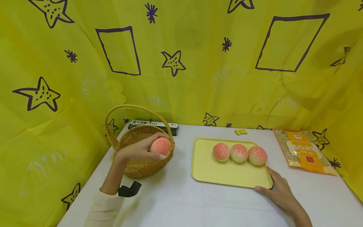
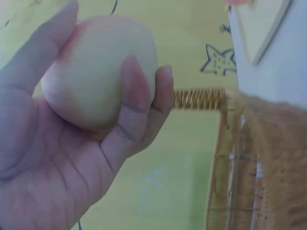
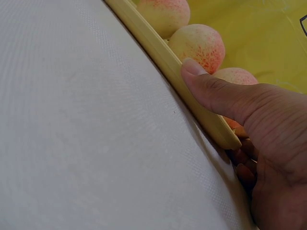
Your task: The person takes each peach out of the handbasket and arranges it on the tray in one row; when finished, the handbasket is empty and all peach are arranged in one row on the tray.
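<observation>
My left hand grips a pink and cream peach, its fingers and thumb wrapped around the fruit. In the head view that peach overlaps the right side of a wicker basket with a tall arched handle. The left wrist view shows the pale side of the fruit against my palm. On the right, my right hand holds the near right corner of a yellow tray, thumb on the rim and fingers curled at its side. Three peaches sit in a row on the tray.
Behind the basket lies a dark pasta box. A small yellow packet is beyond the tray, and a bag of grain-like food lies to its right. A yellow patterned curtain stands along the white table's back and sides.
</observation>
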A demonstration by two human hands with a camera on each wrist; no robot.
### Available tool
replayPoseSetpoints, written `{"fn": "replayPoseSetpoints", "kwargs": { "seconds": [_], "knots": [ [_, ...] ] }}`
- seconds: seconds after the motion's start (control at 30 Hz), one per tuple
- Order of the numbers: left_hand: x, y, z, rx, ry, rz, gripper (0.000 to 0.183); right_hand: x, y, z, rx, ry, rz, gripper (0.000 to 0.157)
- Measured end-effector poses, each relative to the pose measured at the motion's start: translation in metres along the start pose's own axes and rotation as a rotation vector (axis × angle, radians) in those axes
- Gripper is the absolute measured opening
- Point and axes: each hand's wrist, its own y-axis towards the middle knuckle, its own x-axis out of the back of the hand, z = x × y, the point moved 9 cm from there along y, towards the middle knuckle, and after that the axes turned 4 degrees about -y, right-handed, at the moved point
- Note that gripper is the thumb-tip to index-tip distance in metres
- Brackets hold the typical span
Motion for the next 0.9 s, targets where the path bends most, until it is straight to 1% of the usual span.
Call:
{"fn": "replayPoseSetpoints", "kwargs": {
  "seconds": [0.13,0.23,0.4,0.47,0.57,0.67,0.77,0.9],
  "knots": [
    [-0.014,0.007,-0.003,-0.011,0.027,0.014,0.062,0.001,-0.001,0.000,0.009,0.007,-0.007,0.106],
    [-0.024,0.014,-0.003,-0.018,0.026,0.012,0.066,0.001,-0.001,0.001,0.010,0.009,-0.008,0.106],
    [-0.042,0.030,0.001,-0.014,-0.008,-0.023,0.068,0.000,-0.001,0.001,0.006,0.013,-0.002,0.105],
    [-0.050,0.039,0.003,-0.019,-0.028,-0.038,0.067,-0.001,-0.001,0.002,0.007,0.014,-0.003,0.105],
    [-0.060,0.052,0.009,-0.016,-0.052,-0.076,0.066,0.000,-0.001,0.003,0.018,0.014,-0.014,0.105],
    [-0.069,0.066,0.017,0.003,-0.042,-0.118,0.067,0.001,-0.002,0.005,0.021,0.014,-0.021,0.104],
    [-0.077,0.081,0.026,0.021,-0.002,-0.149,0.068,0.001,-0.003,0.005,0.016,0.013,-0.020,0.104],
    [-0.085,0.099,0.039,0.067,0.051,-0.190,0.069,0.002,-0.003,0.004,0.008,0.005,-0.017,0.105]
  ]
}}
